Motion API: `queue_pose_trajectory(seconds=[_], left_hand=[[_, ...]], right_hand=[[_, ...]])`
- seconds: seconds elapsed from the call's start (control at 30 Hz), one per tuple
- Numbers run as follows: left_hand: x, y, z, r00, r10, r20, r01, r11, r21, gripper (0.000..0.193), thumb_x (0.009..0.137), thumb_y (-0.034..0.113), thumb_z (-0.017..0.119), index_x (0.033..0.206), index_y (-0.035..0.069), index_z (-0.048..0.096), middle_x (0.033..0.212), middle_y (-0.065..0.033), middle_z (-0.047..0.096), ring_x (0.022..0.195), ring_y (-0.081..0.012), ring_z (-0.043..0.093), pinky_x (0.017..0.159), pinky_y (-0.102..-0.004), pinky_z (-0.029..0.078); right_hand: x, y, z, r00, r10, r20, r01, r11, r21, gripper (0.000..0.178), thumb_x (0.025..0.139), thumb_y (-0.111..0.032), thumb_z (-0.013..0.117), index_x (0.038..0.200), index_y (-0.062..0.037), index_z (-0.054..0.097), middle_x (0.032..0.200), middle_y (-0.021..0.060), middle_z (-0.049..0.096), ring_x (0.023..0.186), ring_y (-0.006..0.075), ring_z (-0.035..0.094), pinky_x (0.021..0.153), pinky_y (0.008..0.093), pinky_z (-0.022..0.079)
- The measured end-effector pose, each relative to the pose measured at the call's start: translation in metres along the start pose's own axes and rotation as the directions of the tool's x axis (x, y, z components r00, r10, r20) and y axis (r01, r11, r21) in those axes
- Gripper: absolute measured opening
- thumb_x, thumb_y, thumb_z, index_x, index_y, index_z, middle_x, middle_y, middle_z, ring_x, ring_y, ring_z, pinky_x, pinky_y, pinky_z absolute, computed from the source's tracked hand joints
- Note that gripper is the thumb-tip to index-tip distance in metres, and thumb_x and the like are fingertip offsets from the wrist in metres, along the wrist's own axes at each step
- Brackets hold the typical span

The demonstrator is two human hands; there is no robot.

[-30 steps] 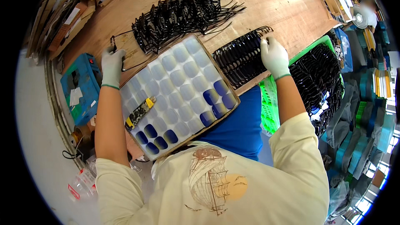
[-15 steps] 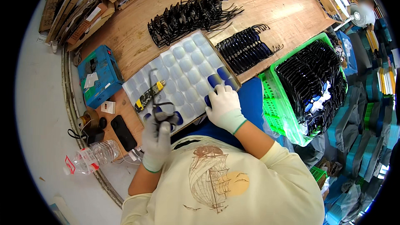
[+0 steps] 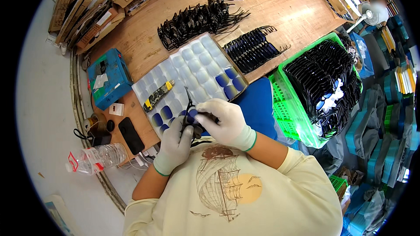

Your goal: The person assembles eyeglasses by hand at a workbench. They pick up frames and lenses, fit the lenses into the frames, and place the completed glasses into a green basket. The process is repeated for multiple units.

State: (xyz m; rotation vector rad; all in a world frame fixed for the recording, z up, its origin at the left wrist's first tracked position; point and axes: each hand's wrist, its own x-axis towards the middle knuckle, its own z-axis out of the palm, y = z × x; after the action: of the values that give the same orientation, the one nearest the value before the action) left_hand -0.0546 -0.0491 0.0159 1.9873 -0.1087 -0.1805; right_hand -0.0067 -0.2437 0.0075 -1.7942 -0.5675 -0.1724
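I'm gripping a black glasses frame (image 3: 191,114) in both gloved hands, close to my chest: left hand (image 3: 175,142) pinching from below, right hand (image 3: 225,121) closing over from the right. One temple is pointing far, over the lens tray (image 3: 175,67); blue lenses sitting in its near and right pockets. Green basket (image 3: 286,109) w/ dark frames to the right.

Bare wood lies open at the upper right of the table (image 3: 297,13). The lens tray (image 3: 192,72), frame piles (image 3: 197,17) and green basket (image 3: 284,105) crowd the centre and right.
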Motion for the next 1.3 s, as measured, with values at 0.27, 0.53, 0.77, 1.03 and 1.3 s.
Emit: queue_pose_trajectory(seconds=[0.27, 0.53, 0.77, 1.03, 1.3], left_hand=[[-0.011, -0.009, -0.012, 0.997, 0.001, 0.080, 0.003, 0.998, -0.056, 0.029, 0.105, 0.021, 0.049, 0.112, -0.005, 0.060, 0.086, -0.0072, 0.069, 0.077, -0.0102, 0.063, 0.069, -0.0260, 0.050], [-0.009, 0.001, -0.006, 0.994, 0.095, -0.061, -0.092, 0.995, 0.048, 0.030, 0.104, 0.020, 0.051, 0.110, -0.006, 0.064, 0.074, -0.0071, 0.069, 0.066, -0.0104, 0.064, 0.061, -0.0263, 0.050], [-0.004, 0.000, -0.016, 0.997, -0.016, 0.076, 0.023, 0.995, -0.095, 0.027, 0.103, 0.016, 0.051, 0.106, -0.006, 0.066, 0.082, -0.0067, 0.069, 0.070, -0.0122, 0.066, 0.067, -0.0271, 0.054], [-0.005, -0.005, -0.009, 0.986, 0.153, -0.059, -0.148, 0.986, 0.072, 0.023, 0.094, 0.005, 0.059, 0.113, -0.007, 0.061, 0.079, -0.0141, 0.067, 0.066, -0.0225, 0.067, 0.061, -0.0348, 0.052], [0.001, 0.043, -0.030, 0.986, 0.152, 0.066, -0.165, 0.870, 0.464, 0.017, 0.088, 0.008, 0.065, 0.103, -0.001, 0.064, 0.072, -0.0174, 0.065, 0.060, -0.0358, 0.066, 0.054, -0.0432, 0.051]], right_hand=[[-0.011, 0.003, 0.004, 0.861, 0.432, 0.268, -0.508, 0.706, 0.493, 0.015, 0.096, -0.013, 0.067, 0.100, 0.0023, 0.068, 0.080, 0.0052, 0.062, 0.070, 0.0094, 0.056, 0.064, 0.0282, 0.049], [-0.002, -0.002, -0.002, 0.919, 0.337, 0.207, -0.378, 0.902, 0.208, 0.026, 0.095, -0.018, 0.068, 0.081, 0.0038, 0.064, 0.066, 0.0125, 0.054, 0.061, 0.0172, 0.050, 0.058, 0.0345, 0.043], [0.002, -0.011, -0.018, 0.924, 0.245, 0.294, -0.283, 0.954, 0.096, 0.025, 0.089, -0.015, 0.072, 0.076, 0.0029, 0.060, 0.067, 0.0173, 0.056, 0.055, 0.0290, 0.052, 0.054, 0.0393, 0.044], [0.007, -0.007, -0.006, 0.922, 0.224, 0.316, -0.267, 0.959, 0.099, 0.025, 0.090, -0.020, 0.071, 0.081, 0.0017, 0.063, 0.069, 0.0173, 0.059, 0.061, 0.0336, 0.058, 0.058, 0.0400, 0.048], [0.012, 0.001, 0.000, 0.981, 0.163, 0.104, -0.174, 0.979, 0.105, 0.028, 0.082, -0.021, 0.080, 0.096, 0.0000, 0.067, 0.099, 0.0171, 0.064, 0.093, 0.0311, 0.063, 0.084, 0.0401, 0.051]])
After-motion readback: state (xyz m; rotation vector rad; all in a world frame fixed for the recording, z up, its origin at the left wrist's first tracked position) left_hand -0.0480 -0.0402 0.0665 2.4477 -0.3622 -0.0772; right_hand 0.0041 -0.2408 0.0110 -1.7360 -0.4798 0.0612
